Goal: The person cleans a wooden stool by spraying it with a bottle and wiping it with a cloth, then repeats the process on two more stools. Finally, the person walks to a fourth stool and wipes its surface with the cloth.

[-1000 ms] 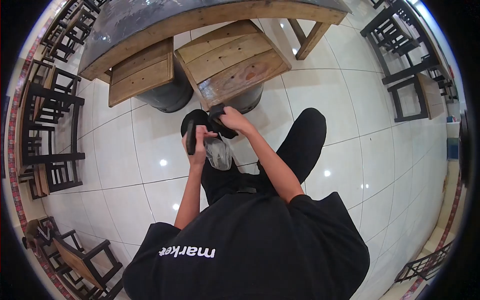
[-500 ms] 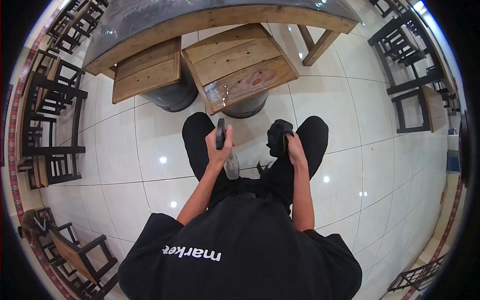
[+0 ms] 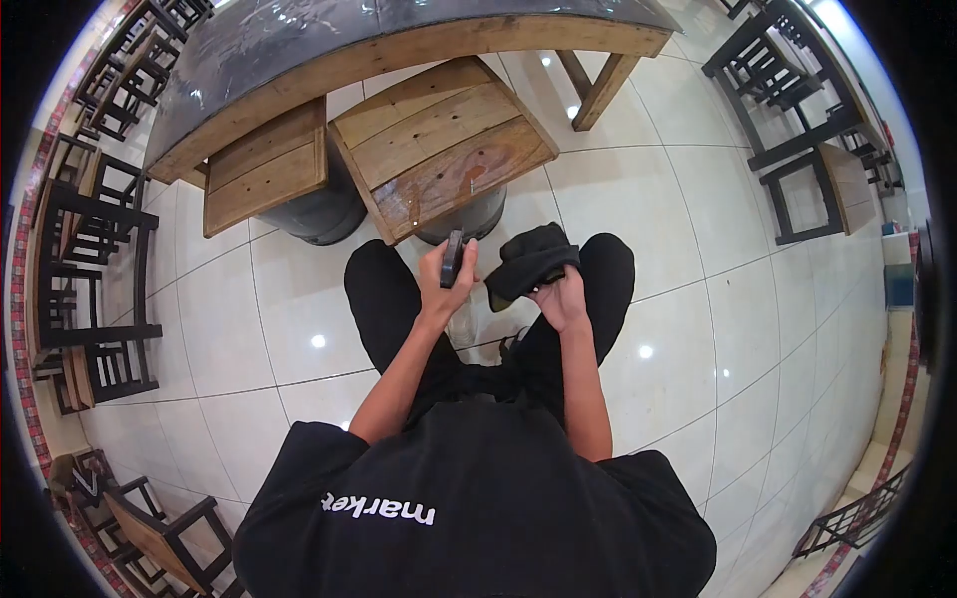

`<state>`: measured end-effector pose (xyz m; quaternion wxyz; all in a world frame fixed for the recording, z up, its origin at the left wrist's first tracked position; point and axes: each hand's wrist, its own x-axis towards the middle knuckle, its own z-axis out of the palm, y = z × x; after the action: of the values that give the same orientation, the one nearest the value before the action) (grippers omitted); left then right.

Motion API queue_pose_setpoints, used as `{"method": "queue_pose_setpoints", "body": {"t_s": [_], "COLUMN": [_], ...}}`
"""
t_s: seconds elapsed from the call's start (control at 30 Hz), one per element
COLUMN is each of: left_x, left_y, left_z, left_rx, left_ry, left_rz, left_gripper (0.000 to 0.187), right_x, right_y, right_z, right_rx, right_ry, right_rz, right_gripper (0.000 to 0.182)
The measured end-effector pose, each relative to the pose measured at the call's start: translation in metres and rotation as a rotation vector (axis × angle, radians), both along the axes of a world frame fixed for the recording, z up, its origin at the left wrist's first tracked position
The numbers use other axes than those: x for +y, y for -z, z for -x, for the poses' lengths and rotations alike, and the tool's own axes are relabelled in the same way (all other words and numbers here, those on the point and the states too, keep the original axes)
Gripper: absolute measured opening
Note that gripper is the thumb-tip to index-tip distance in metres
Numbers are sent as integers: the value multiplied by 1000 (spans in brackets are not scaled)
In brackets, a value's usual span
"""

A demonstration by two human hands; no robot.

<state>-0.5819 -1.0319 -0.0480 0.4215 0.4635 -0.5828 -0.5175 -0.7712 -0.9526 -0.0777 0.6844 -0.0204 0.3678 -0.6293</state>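
My left hand [image 3: 446, 282] is wrapped round a spray bottle with a black head [image 3: 453, 257] and a clear body [image 3: 463, 325] hanging below, between my knees. A bunched black cloth [image 3: 533, 261] is gripped in my right hand [image 3: 561, 297], and its loose folds hang toward the left. Just beyond both hands stands a stool with a wooden plank seat [image 3: 449, 140] on a dark round base. Wet, shiny patches show on the near part of that seat.
A second wooden stool [image 3: 267, 184] sits to the left, partly under a dark-topped table [image 3: 419, 40]. More tables and chairs line the left side [image 3: 95, 269] and the right side [image 3: 812, 110]. A chair [image 3: 159, 528] stands at the lower left. White tiles [image 3: 678, 249] cover the floor.
My right hand has moved left with the cloth, which now spreads wider and nearer the bottle. My left hand keeps hold of the bottle. The whole view has shifted slightly.
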Motion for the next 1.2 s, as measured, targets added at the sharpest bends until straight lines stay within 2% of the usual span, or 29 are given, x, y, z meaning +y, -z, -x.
{"method": "queue_pose_setpoints", "body": {"t_s": [0.13, 0.2, 0.27, 0.33, 0.4, 0.43, 0.47, 0.53, 0.6, 0.67, 0.7, 0.77, 0.83, 0.87, 0.93, 1.0, 1.03, 1.1, 1.2], "left_x": [2, 5, 4, -10, -24, -34, -44, -57, -67, -71, -75, -79, -81, -84, -90, -92, -92, -88, -89], "left_y": [-12, -15, -9, -4, -4, 4, 13, 18, 17, 15, 18, 18, 10, 15, 33, 42, 43, 43, 41], "left_z": [-10, -31, -56, -85, -103, -113, -120, -123, -121, -119, -125, -128, -117, -114, -109, -103, -100, -101, -99], "left_rx": [38, 83, 198, 214, 320, 343, 364, 397, 426, 401, 472, 463, 413, 417, 277, 284, 252, 209, 270], "left_ry": [-47, -153, -340, -450, -507, -482, -454, -408, -349, -354, -331, -312, -323, -313, -287, -320, -340, -356, -323], "left_rz": [50, 80, 8, -88, -244, -326, -406, -434, -480, -475, -527, -554, -560, -563, -476, -402, -347, -298, -318], "left_gripper": [25, 23, 25, 31, 50, 55, 60, 61, 63, 57, 48, 44, 29, 29, 21, 19, 18, 17, 19], "right_x": [-25, -57, -95, -141, -167, -179, -182, -168, -157, -138, -130, -115, -108, -106, -104, -111, -116, -127, -144], "right_y": [-2, -5, -38, -23, -48, -36, -23, -29, -26, -22, -23, -27, -14, -6, 3, 17, 12, 3, -2], "right_z": [-2, -2, -11, -5, -24, -36, -47, -95, -125, -149, -147, -139, -122, -111, -85, -57, -47, -35, -49], "right_rx": [60, 293, 568, 895, 1789, 2128, 2126, 2335, 2270, 2172, 2172, 2070, 2076, 2078, 2084, 2145, 2144, 1967, 1957], "right_ry": [91, 266, 363, 327, 231, 8, 11, -108, -314, -335, -334, -443, -404, -364, -347, -62, -69, 151, 175], "right_rz": [84, 380, 377, 345, 210, 117, 133, 189, 348, 627, 615, 821, 841, 874, 805, 518, 524, 388, 268], "right_gripper": [42, 42, 33, 36, 48, 58, 58, 62, 68, 71, 71, 75, 75, 76, 78, 75, 75, 72, 68]}}
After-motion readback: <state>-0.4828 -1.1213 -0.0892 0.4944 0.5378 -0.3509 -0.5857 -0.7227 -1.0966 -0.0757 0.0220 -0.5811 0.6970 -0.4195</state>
